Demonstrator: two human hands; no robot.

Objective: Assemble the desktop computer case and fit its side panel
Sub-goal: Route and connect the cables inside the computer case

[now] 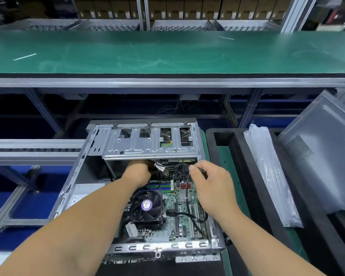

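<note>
An open desktop case (76,176) lies flat in front of me, its motherboard (173,208) and black CPU fan (146,206) exposed. A silver drive cage (147,144) spans the far end. My left hand (137,174) reaches under the cage edge, fingers hidden among wires there. My right hand (209,182) pinches a black cable (187,196) that loops down over the board. The grey side panel (317,148) leans at the right, apart from the case.
A green-topped conveyor shelf (167,50) runs across above the case. Black foam trays (239,176) and a clear plastic bag (267,172) sit to the right. Aluminium rails (28,148) and blue bins lie at the left.
</note>
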